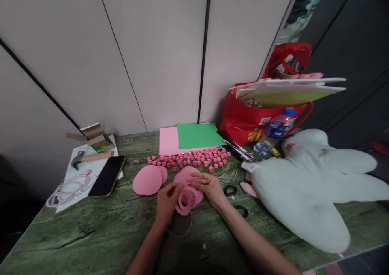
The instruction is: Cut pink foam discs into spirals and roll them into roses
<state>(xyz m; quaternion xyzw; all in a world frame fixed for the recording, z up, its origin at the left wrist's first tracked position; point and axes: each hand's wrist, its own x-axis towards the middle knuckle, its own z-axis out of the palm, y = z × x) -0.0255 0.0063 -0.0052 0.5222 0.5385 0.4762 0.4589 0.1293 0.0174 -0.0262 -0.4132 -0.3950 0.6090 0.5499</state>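
A pink paper spiral strip point(184, 202) hangs in loops between my two hands, above the green wood-grain table point(100, 234). My left hand point(168, 202) pinches it at its left upper edge. Fingers closed, my right hand point(209, 189) grips the paper from the right; its fingertips partly cover the pink. Just behind the hands lie pink paper discs point(188, 171), partly overlapped by the strip. More pink discs point(147, 180) rest left of my left hand. A transparent ring point(181, 235) lies below the strip. Many small rolled paper roses point(197, 157) spread beyond the hands.
Black-handled scissors point(230, 191) lie right of my right wrist. Pink and green paper sheets point(197, 135) sit at the wall. Leftward are a phone point(107, 176), hammer point(94, 157) and beads point(68, 190). Rightward stand a white plush toy point(304, 190), bottle point(275, 131) and red bag point(240, 119).
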